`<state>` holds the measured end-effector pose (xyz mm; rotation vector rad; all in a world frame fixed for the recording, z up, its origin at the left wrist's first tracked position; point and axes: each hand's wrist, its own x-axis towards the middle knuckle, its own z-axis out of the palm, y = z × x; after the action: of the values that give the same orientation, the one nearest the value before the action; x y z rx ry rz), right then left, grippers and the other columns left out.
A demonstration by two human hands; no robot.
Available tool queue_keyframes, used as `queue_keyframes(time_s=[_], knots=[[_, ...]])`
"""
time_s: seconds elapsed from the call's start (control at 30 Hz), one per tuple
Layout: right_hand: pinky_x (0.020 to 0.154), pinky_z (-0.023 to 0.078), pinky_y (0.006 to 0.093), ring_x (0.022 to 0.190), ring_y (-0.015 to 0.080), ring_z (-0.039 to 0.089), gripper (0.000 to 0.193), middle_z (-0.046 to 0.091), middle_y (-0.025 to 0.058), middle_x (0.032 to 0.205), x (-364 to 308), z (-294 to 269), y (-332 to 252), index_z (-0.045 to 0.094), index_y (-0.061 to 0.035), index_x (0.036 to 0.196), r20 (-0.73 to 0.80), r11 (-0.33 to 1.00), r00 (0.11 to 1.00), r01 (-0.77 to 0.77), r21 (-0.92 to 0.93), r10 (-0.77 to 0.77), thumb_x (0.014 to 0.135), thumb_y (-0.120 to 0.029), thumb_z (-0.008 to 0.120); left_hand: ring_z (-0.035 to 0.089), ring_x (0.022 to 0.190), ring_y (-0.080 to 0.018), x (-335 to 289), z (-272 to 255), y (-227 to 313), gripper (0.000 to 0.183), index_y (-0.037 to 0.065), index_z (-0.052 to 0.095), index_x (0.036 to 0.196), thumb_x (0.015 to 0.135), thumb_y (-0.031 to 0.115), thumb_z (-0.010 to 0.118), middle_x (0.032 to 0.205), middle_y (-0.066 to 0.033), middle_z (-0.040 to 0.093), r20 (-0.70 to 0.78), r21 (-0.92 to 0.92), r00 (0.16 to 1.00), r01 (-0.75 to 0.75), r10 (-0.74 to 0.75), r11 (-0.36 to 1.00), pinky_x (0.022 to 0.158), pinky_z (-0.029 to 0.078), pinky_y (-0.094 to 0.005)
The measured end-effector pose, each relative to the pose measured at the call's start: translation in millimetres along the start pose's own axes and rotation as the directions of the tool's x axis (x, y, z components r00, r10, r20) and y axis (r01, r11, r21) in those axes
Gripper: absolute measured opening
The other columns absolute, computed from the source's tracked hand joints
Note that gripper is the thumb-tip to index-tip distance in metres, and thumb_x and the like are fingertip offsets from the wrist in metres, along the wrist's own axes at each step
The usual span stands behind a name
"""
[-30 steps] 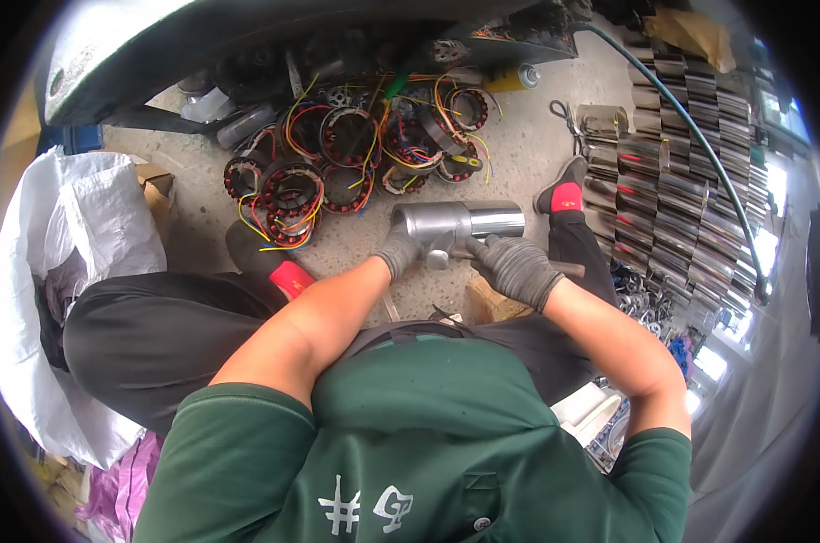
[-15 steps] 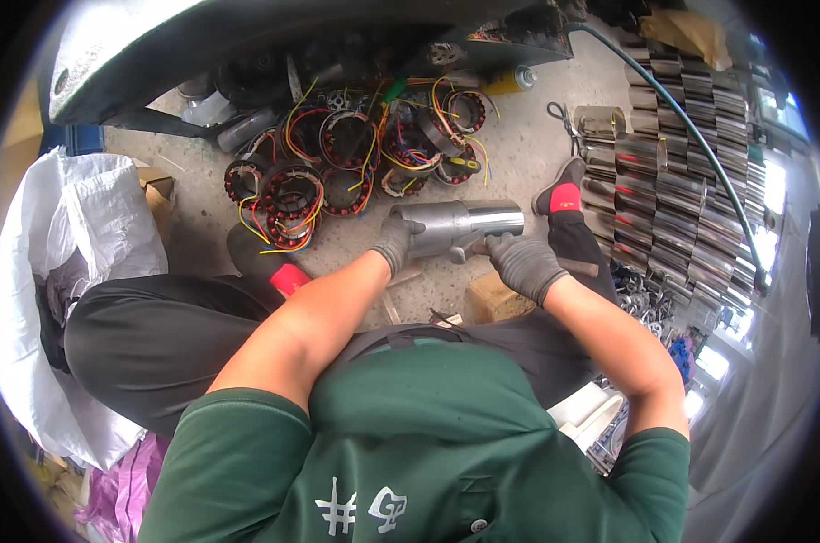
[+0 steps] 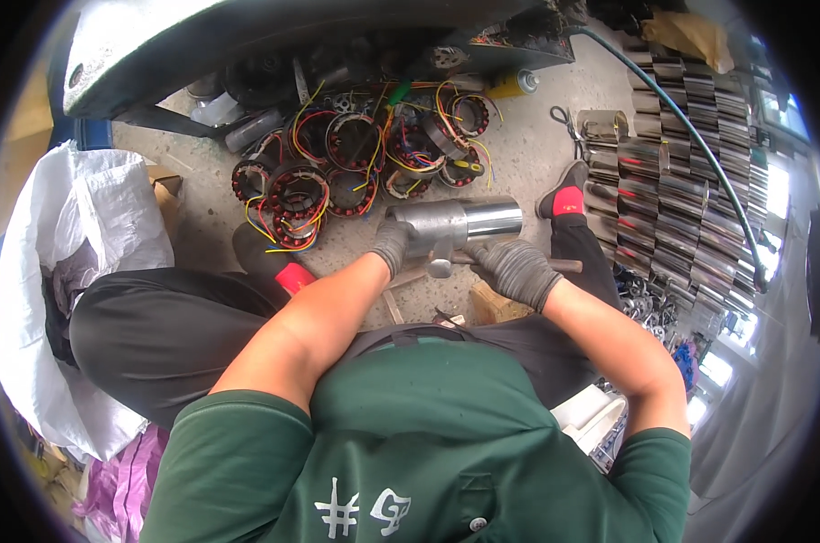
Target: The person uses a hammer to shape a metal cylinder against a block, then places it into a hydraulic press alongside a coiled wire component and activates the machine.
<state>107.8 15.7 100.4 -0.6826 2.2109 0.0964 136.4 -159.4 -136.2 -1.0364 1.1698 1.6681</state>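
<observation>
A thick metal cylinder [image 3: 435, 219], dull grey on the left and polished on the right, lies level in front of me. My left hand [image 3: 393, 242], in a dark grey glove, is closed around its left end. In my right hand [image 3: 516, 270], also gloved, is a hammer [image 3: 440, 263]. Its handle runs out past my right hand, and its head is beside the near side of the cylinder; whether they touch, I cannot tell. Beyond the cylinder sit several ring-shaped motor stators [image 3: 294, 192] with copper-red windings and red, yellow and blue wires.
Many shiny metal cylinders [image 3: 668, 190] are stacked at the right, with a dark hose [image 3: 699, 136] crossing over them. A white woven sack [image 3: 84, 208] stands at the left. A brown block [image 3: 496, 303] lies between my legs. A yellow can [image 3: 516, 83] rests near the machine's dark base.
The hammer head has shifted left and slightly toward me along the cylinder, with my right hand moving a little left. My left hand keeps its hold on the cylinder.
</observation>
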Motion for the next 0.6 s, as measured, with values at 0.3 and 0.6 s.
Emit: queue_keyframes(time_s=[0.3,0.6], knots=[[0.070,0.056,0.0500,0.079,0.0371,0.071,0.028,0.072,0.0175,0.086,0.8,12.5,3.0,0.064,-0.0112,0.122,-0.071,0.997,0.995,0.070,-0.025,-0.072,0.096,-0.020,0.057,0.068,0.080,-0.0323,15.4,-3.6,8.3,0.033,-0.008,0.071,0.095,0.069,0.012,0.076,0.093,-0.0214,0.071,-0.061,0.103,0.996,-0.057,0.063,0.993,0.076,0.054,-0.0449],[0.076,0.058,0.0506,0.085,0.0368,0.073,0.034,0.073,0.0203,0.095,-7.9,4.6,10.1,0.064,-0.0102,0.126,0.075,0.989,0.988,-0.126,-0.082,0.133,0.093,-0.016,0.055,0.074,0.101,-0.0360,32.0,-7.8,7.5,0.044,-0.007,0.074,0.107,0.073,0.020,0.080,0.110,-0.0272,0.074,-0.169,0.347,0.977,-0.061,0.126,0.936,0.088,0.055,-0.0433]])
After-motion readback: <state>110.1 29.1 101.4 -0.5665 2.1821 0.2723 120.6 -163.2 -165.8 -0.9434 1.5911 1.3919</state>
